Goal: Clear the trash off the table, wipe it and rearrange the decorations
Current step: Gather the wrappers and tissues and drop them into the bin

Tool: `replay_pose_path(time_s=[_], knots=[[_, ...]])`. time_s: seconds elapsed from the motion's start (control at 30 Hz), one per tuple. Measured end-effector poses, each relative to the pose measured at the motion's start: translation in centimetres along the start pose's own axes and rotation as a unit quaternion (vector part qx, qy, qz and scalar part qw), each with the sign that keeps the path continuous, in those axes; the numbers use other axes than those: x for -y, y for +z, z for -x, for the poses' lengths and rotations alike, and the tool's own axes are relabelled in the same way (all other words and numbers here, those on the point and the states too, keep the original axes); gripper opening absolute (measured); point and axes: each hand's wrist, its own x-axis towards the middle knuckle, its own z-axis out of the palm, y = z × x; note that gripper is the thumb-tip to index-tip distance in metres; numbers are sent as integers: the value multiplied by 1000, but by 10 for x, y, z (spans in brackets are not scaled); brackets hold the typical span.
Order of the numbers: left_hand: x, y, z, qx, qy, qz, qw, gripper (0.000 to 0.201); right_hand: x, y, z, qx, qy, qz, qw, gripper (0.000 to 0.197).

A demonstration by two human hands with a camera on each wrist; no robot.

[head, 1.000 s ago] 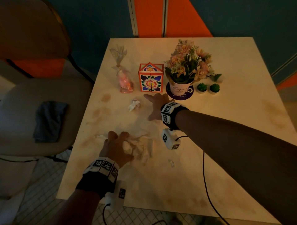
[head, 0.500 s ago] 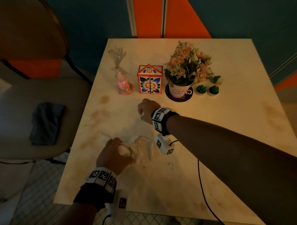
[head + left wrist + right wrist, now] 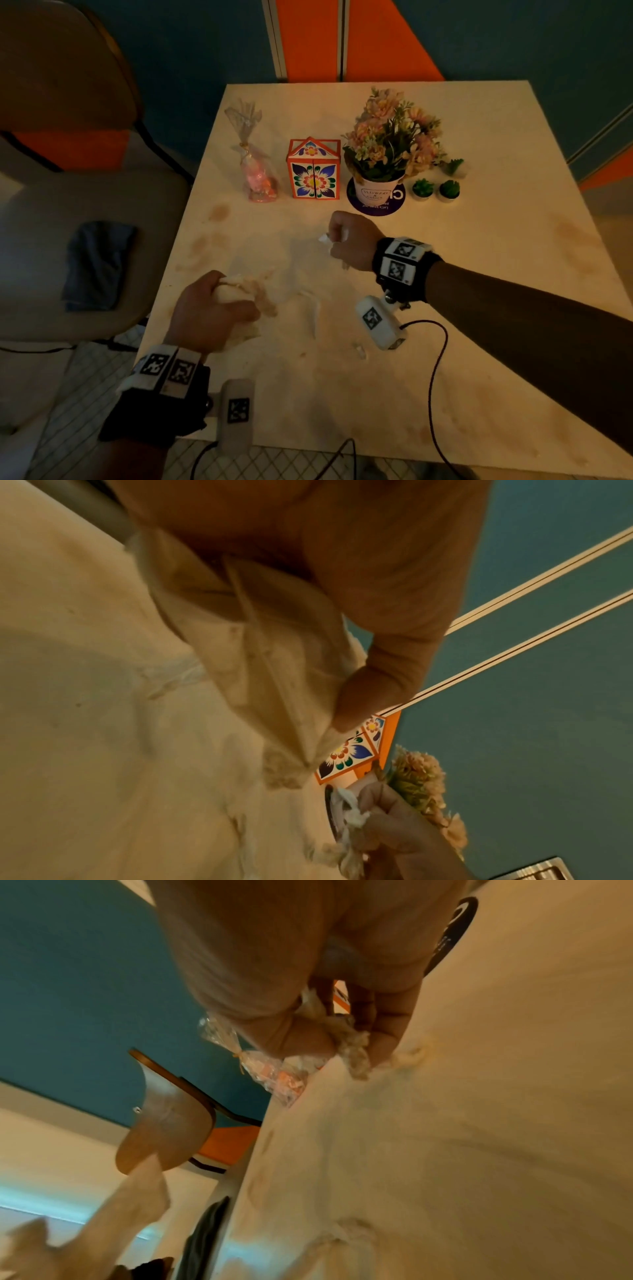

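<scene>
Crumpled tissue wad (image 3: 236, 291), stained, bunched inside the left hand (image 3: 209, 315), fingers curled round it, a loose tail trailing out past the knuckles onto the table (image 3: 479, 308); left wrist view shows the thumb pressing folded layers. Small tissue scrap (image 3: 330, 237) pinched in the right hand (image 3: 352, 240), fist closed on it, white ends poking out the thumb side. Both look feather-light, soft, no stiffness, likely to tear or shed bits if tugged by a corner; best grab is whole-fist scrunch at the bulk, not the trailing edge. More thin tissue (image 3: 313, 308) lies flat on the table between the two hands, pale and hard to tell from the tabletop, plus a tiny crumb (image 3: 359, 351) just under the right wrist; flat pieces probably need a fingertip rake to lift. Beyond the right hand, upright in a row: candy bag (image 3: 255, 171), flowered box (image 3: 314, 171), flower pot (image 3: 376, 192) on a dark coaster (image 3: 397, 205), small green plants (image 3: 435, 188). Dark cloth (image 3: 96, 263) on the chair (image 3: 44, 219) out past the left hand.
</scene>
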Motion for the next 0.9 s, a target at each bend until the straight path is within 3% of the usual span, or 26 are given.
replay_pose_path(time_s=[0.13,0.27,0.4,0.57,0.67,0.7,0.73,0.83,0.9], knots=[[-2,0,6,7,-14,48,999,39,2,-16,18,24,-26,-37,999,27],[2,-6,6,-6,-4,98,995,46,5,-25,36,59,24,38,997,34],[6,-14,10,-7,6,181,983,44,11,-12,58,130,13,85,988,37],[5,-14,22,15,12,281,959,51,13,36,64,205,23,138,969,13],[9,-10,25,9,10,285,959,41,10,57,60,174,-1,219,960,75],[10,-10,26,11,8,283,959,42,10,60,58,166,-7,235,958,84],[11,-9,27,15,6,283,959,44,9,62,55,168,-3,241,956,82],[12,-9,31,17,8,280,960,42,5,64,48,196,-6,256,946,31],[12,-8,34,13,8,273,962,39,4,62,46,197,-18,248,948,14]])
